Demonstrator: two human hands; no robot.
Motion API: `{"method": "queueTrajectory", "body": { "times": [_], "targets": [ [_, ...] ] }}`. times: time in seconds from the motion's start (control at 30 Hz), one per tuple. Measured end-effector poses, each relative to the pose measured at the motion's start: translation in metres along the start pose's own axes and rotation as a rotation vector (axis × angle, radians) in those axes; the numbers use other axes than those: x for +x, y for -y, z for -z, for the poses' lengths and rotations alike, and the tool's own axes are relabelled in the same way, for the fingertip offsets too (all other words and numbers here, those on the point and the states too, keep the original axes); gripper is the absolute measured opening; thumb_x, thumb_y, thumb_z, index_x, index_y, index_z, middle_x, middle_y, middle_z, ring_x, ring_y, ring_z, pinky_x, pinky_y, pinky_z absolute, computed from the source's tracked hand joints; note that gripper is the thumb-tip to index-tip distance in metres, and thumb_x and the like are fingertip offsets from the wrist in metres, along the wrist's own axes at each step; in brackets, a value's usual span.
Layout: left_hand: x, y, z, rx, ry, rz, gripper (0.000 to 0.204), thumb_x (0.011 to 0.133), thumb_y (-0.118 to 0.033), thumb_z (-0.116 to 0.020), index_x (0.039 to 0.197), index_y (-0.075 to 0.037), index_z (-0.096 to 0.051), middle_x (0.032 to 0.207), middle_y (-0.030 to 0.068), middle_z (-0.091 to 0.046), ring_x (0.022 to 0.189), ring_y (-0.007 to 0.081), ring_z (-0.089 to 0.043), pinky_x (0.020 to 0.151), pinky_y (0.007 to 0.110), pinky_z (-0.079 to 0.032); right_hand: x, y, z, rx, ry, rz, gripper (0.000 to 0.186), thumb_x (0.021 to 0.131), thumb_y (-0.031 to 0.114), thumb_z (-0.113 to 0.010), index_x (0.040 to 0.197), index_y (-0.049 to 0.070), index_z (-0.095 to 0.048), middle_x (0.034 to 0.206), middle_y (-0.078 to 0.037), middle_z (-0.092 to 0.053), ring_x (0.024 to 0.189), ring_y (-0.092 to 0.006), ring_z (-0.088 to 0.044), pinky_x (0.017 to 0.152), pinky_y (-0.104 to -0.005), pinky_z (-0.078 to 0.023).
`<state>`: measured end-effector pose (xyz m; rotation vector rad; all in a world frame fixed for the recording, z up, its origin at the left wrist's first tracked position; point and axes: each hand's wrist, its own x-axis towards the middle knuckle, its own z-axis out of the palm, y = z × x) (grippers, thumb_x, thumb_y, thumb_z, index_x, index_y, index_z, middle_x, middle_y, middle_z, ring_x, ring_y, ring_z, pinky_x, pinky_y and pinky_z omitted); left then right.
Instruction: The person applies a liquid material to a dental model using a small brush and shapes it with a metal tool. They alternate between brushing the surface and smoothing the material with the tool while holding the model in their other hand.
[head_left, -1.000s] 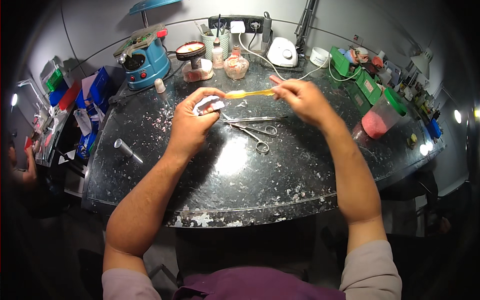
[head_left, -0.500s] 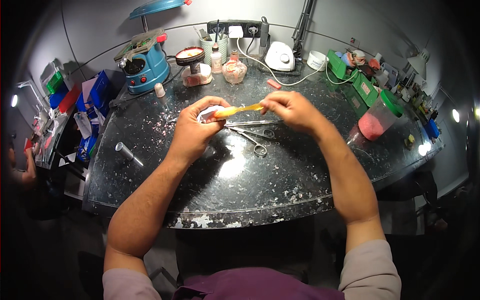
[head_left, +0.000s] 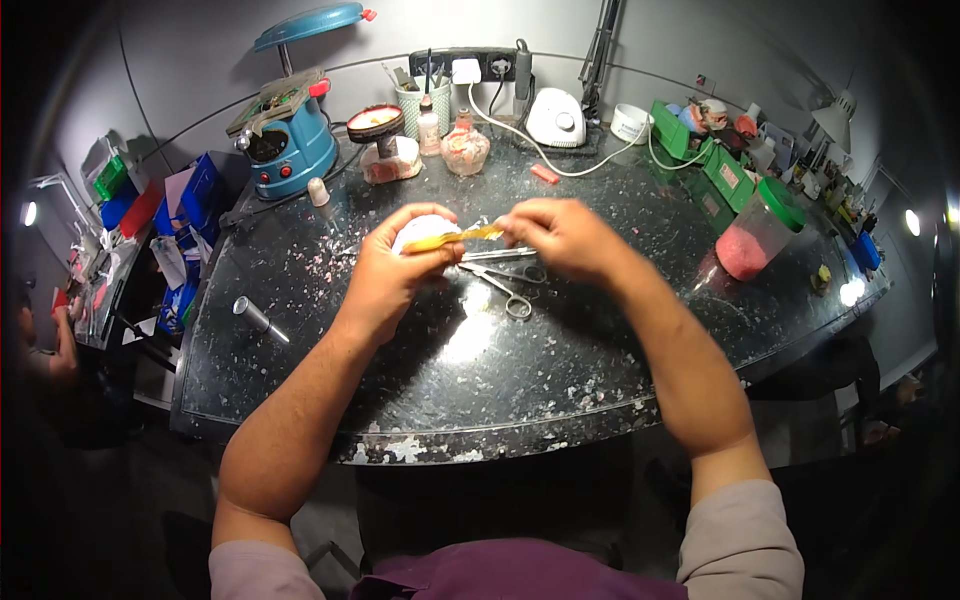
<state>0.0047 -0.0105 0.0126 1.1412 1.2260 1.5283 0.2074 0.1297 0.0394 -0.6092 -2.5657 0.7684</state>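
My left hand (head_left: 392,262) is closed round a rounded white piece (head_left: 424,228) that looks like plaster. Across its near side lies a yellow-orange strip (head_left: 432,242), narrowing toward the right. The fingertips of my right hand (head_left: 552,232) pinch the strip's right end; whether it is wax or something stretchy I cannot tell. Just beneath the hands, a pair of scissors (head_left: 508,298) lies on the dark worktop, with a slim metal tool (head_left: 492,256) beside it. My left palm hides the underside of the white piece.
The black, flaked worktop (head_left: 560,370) curves round me. Behind stand a blue machine (head_left: 288,160), a dish on a stand (head_left: 376,122), small bottles (head_left: 465,150) and a white device (head_left: 556,118). Right are green bins (head_left: 728,178) and a jar of pink powder (head_left: 745,250). A metal tube (head_left: 255,314) lies left.
My right hand has come left, nearer my left hand. The white piece has turned and shows more of its top, and the strip now runs along its near side.
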Motion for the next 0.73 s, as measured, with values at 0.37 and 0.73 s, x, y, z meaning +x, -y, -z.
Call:
{"method": "queueTrajectory", "body": {
  "times": [0.37,0.73],
  "targets": [
    [0.004,0.001,-0.003,-0.067,0.038,-0.035,0.037,0.088,-0.002,-0.074,0.119,-0.010,-0.055,0.104,0.0073,-0.066,0.091,0.0162,-0.070,0.077,0.035,-0.062,0.001,-0.030,0.024,-0.121,-0.374,0.111,0.038,0.098,0.040,-0.062,0.085,0.005,-0.070,0.076,-0.011,-0.064,0.064,-0.0240,-0.056,0.071,-0.0369,-0.051],
    [0.005,-0.014,-0.002,-0.509,0.012,0.273,0.063,0.100,-0.056,-0.050,0.116,0.004,-0.053,0.102,0.0233,-0.068,0.077,0.0304,-0.073,0.063,0.031,-0.065,0.003,-0.040,0.035,0.078,-0.372,-0.195,0.042,0.099,0.048,-0.059,0.095,0.011,-0.077,0.109,-0.016,-0.075,0.088,-0.0256,-0.074,0.085,-0.0379,-0.053]
  ]
}}
